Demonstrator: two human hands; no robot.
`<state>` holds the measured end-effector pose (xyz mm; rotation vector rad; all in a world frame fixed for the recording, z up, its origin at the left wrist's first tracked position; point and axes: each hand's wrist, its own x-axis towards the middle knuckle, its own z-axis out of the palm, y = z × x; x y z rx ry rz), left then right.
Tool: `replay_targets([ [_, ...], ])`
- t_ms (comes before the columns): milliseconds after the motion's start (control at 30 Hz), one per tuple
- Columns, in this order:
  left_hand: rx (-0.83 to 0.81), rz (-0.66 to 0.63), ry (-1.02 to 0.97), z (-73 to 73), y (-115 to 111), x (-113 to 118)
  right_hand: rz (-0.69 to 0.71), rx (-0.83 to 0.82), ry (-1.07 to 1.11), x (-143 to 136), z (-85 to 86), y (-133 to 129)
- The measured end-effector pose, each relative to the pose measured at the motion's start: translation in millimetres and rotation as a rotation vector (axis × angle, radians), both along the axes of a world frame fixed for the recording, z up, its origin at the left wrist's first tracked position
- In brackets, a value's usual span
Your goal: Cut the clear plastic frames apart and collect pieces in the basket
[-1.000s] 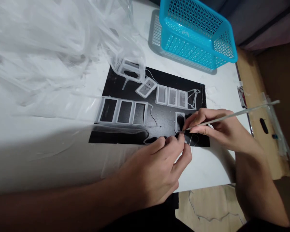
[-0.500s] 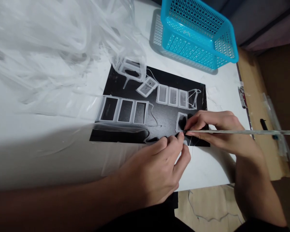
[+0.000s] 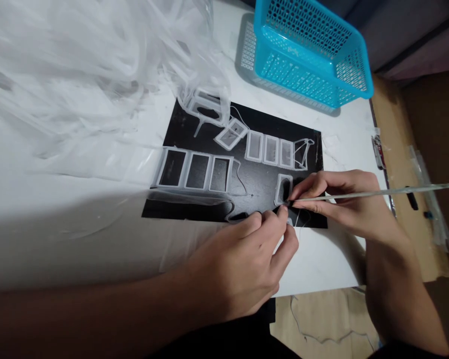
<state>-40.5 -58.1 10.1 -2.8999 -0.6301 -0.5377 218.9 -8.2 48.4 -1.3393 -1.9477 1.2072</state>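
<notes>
My right hand (image 3: 347, 202) is closed around a long, thin, pale stick (image 3: 400, 191), which sticks out to the right past the wrist. Its thumb and fingertips meet close to a small white-rimmed rectangular piece (image 3: 279, 189). My left hand (image 3: 243, 259) has its fingers curled, with the fingertips pressed together at the same spot, almost touching the right fingertips. Something small and dark lies between the two hands; its kind is hidden. Under them is a black sheet (image 3: 194, 137) bearing several translucent frame-like pieces (image 3: 198, 171). A fine thread (image 3: 298, 219) hangs below the right fingers.
Crumpled clear plastic (image 3: 97, 60) covers the table's upper left. A blue perforated basket (image 3: 314, 60) stands at the back right of the white table (image 3: 314, 259). Beyond the right edge lie a black pen-like object (image 3: 411, 199) and clear strips (image 3: 434, 209).
The stick's far end has tilted upward, and the right fingers have turned slightly. My left hand stays in nearly the same place. The whole view has shifted a little.
</notes>
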Motion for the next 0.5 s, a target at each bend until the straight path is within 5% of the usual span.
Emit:
replay_targets([
  [500, -0.020, 0.005, -0.006, -1.8, -0.7, 0.9, 0.058, 0.032, -0.039, 2.6, 1.6, 3.2],
])
